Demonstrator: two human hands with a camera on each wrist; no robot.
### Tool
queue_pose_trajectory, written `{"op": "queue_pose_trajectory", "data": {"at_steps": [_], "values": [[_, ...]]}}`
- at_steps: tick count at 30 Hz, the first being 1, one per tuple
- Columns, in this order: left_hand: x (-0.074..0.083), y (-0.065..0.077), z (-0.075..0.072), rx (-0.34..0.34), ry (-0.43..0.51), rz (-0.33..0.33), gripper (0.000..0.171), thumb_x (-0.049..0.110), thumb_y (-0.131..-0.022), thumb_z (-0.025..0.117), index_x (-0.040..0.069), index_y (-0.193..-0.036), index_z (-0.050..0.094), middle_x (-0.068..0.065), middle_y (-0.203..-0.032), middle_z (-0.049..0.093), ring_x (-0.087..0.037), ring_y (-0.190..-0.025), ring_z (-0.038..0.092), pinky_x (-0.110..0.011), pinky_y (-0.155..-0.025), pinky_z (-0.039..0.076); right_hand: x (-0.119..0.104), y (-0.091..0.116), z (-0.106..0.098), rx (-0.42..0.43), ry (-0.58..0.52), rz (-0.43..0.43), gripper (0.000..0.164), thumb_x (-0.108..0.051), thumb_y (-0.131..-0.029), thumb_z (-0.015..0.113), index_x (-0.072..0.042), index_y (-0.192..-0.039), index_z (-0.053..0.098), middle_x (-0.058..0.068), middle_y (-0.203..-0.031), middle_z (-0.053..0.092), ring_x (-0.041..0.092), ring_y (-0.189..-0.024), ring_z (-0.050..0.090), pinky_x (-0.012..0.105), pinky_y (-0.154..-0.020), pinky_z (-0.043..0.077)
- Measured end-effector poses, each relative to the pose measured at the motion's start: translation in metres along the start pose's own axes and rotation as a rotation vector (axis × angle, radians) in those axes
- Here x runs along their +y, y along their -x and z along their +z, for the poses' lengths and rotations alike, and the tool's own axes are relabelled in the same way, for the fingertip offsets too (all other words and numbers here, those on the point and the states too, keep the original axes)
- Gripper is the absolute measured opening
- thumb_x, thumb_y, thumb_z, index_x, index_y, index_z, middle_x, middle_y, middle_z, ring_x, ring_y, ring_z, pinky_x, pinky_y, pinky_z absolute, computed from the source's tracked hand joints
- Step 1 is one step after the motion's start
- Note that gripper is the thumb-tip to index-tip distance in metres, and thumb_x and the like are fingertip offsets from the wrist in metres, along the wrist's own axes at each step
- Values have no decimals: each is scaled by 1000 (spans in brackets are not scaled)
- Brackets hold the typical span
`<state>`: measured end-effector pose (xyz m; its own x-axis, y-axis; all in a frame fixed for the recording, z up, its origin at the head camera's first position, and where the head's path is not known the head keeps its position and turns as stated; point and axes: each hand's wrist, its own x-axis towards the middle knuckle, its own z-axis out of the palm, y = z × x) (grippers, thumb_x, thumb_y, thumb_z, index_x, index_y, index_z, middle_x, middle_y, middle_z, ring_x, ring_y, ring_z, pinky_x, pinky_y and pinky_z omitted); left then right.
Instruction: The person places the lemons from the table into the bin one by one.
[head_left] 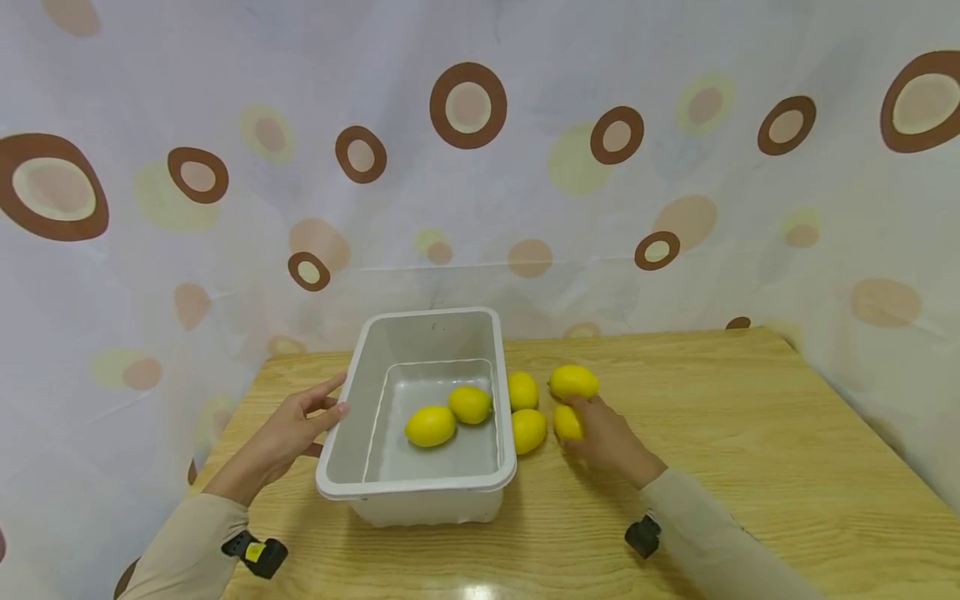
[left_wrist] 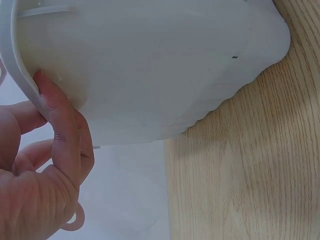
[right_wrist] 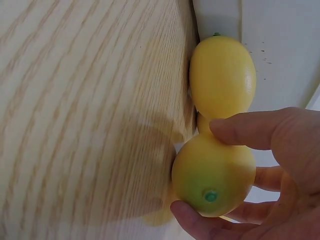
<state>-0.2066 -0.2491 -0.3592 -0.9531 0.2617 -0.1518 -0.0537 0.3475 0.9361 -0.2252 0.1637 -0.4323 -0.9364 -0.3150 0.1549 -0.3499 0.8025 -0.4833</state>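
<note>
A light grey plastic bin (head_left: 420,485) stands on the table with two yellow lemons inside, one lemon (head_left: 430,426) left of the other lemon (head_left: 470,404). My left hand (head_left: 296,429) grips the bin's left rim, fingers bent around the edge. To the bin's right, my right hand (head_left: 607,442) holds a lemon (right_wrist: 215,172) between thumb and fingertips, low over the wood. Just behind it lies another lemon (head_left: 574,381). Two more, a rear lemon (head_left: 523,391) and a front lemon (head_left: 529,431), sit close against the bin's right wall.
The wooden table (head_left: 712,400) ends at a patterned curtain (head_left: 555,217) hanging behind and at both sides. The bin's rim stands higher than the lemons beside it. A small black camera (head_left: 262,557) is strapped to the left wrist, another black camera (head_left: 642,536) to the right.
</note>
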Motion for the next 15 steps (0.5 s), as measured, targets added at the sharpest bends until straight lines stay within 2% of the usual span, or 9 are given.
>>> {"op": "queue_pose_trajectory", "data": {"at_steps": [7,12,15], "values": [[1,1,0,-2,-6,-5,63,30,-90,52,19,-143,19,-20,-114,44,-25,-93,55,-42,-66,52,0,1,-1,3,-9,9,56,-15,-74,70,0,-122,46,18,-113,51,26,-92,52,43,-72,44],[1,0,0,0,-6,-2,63,29,-90,52,18,-143,20,-20,-113,44,-25,-93,55,-43,-66,52,1,3,-4,-11,2,45,57,-17,-75,70,0,-124,46,19,-115,52,31,-99,52,48,-78,43],[1,1,0,1,-8,1,63,30,-90,52,18,-143,20,-20,-113,44,-25,-93,55,-43,-66,52,1,4,-8,-23,19,74,57,-20,-75,69,0,-124,46,18,-111,54,30,-97,52,47,-77,44]]}}
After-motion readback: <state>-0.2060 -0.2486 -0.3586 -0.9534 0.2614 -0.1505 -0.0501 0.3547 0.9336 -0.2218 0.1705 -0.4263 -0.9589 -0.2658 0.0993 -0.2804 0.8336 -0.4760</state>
